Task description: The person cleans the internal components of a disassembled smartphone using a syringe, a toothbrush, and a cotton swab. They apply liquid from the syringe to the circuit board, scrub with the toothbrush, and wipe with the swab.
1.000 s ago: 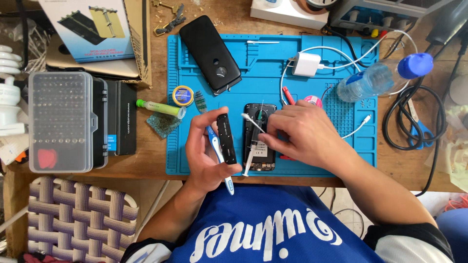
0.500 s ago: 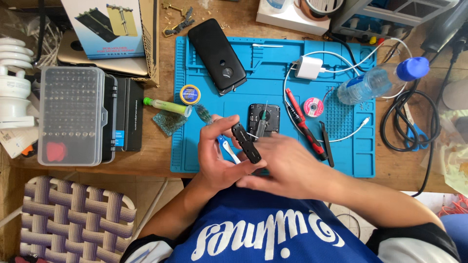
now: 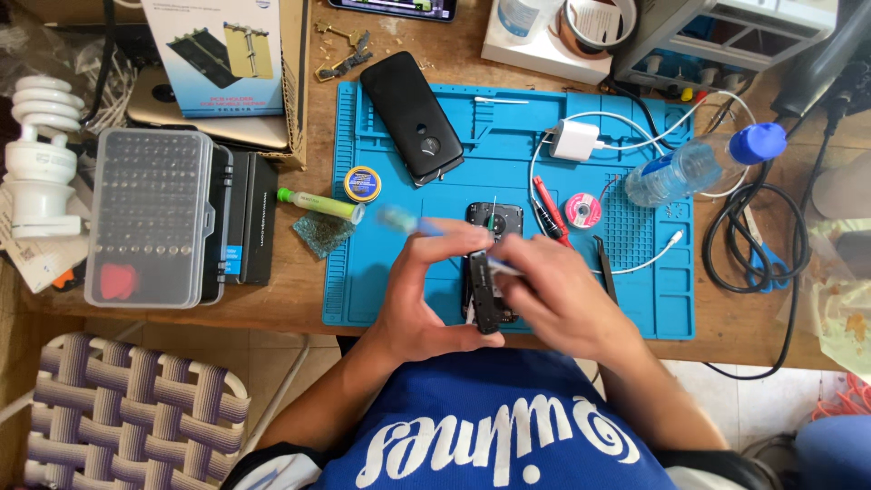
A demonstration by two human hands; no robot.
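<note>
My left hand (image 3: 422,295) grips a narrow dark phone part (image 3: 484,299), holding it upright over the near edge of the blue work mat (image 3: 381,290). My right hand (image 3: 558,299) is closed on a blue-and-white brush (image 3: 426,227). The brush is blurred by motion and reaches left across the part. Just beyond my fingers an opened phone body (image 3: 495,220) lies on the mat. Farther back a black phone back cover (image 3: 413,118) lies tilted on the mat.
On the mat are a round tin (image 3: 363,184), green tube (image 3: 318,204), red tool (image 3: 547,207), wire spool (image 3: 582,210), tweezers (image 3: 606,270), white charger (image 3: 573,141) and water bottle (image 3: 680,172). A bit case (image 3: 150,218), bulb (image 3: 41,154), box (image 3: 227,54) stand left; cables (image 3: 762,236) right.
Both hands have drawn back from the opened phone toward the mat's near edge with the dark part. The brush passed from my left hand to my right and now sweeps across the part.
</note>
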